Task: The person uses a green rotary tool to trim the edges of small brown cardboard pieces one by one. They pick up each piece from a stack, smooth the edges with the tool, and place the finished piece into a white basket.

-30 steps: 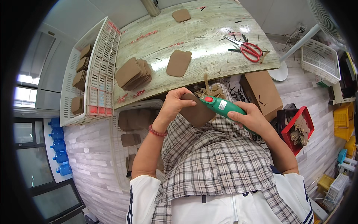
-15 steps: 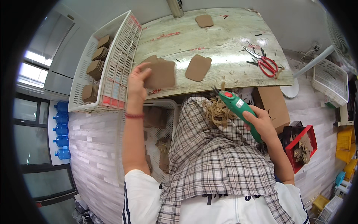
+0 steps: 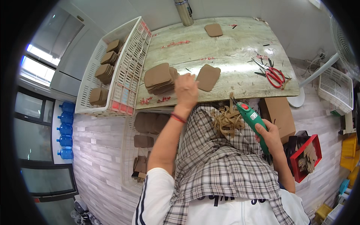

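Note:
My left hand is over the table's near edge, between a stack of brown rounded pads and a single brown pad. It appears to hold nothing; its fingers are slightly blurred and bent, partly hidden by the back of the hand. Wrapped around green electric scissors with a red button, my right hand keeps the tool's tip pointing up and left, just below the table edge. A narrow brown strip stands beside the blades. Curly brown offcuts lie on the checked apron over my lap.
A white crate with stacked pads stands left of the table. Red-handled scissors lie at right, another pad and a steel flask at the back. A lower crate, cardboard box and red tray sit below.
My left hand has left the pad it held, which now rests on the stack, and has moved right toward the single pad. The right hand still grips the electric scissors; the view has shifted slightly.

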`<state>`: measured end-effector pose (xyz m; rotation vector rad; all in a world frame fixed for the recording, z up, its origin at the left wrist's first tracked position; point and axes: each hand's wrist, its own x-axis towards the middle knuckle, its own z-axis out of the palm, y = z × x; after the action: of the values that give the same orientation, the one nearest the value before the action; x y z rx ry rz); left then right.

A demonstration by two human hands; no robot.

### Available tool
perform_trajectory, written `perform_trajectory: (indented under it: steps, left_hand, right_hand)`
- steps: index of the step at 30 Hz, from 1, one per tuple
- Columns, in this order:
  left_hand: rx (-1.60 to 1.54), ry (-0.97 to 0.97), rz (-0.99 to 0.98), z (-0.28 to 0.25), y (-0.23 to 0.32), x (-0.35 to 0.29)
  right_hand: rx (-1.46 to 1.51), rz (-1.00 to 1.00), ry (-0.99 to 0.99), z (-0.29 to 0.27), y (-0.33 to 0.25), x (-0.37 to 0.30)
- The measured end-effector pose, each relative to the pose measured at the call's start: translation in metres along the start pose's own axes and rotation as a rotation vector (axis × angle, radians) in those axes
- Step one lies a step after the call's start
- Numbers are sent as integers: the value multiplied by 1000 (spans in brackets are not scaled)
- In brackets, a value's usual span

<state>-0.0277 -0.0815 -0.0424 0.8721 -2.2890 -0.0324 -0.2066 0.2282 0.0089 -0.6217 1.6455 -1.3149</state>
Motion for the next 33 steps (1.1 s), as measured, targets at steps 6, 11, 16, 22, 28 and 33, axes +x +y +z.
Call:
perform_trajectory:
  steps: [6, 11, 16, 22, 28, 33]
  left_hand:
    - [96, -97, -359, 54, 16, -11]
    - [-41, -27, -407, 56, 22, -10]
    - [-218, 23, -531, 56, 28, -6]
    - [-1151, 92, -749, 66, 16, -21]
    - [-1946, 228, -878, 21, 79, -7]
    - [-2082, 255, -973, 12, 106, -5]
  right_hand:
    - [-40, 0, -3, -5, 6, -3]
    - [-30, -12, 13, -3, 9, -2]
    - [-15, 3, 29, -2, 11, -1]
    - [-8, -16, 37, 3, 4, -1]
    - [-8, -99, 118, 10, -2, 4]
    - [24, -107, 122, 18, -13, 2]
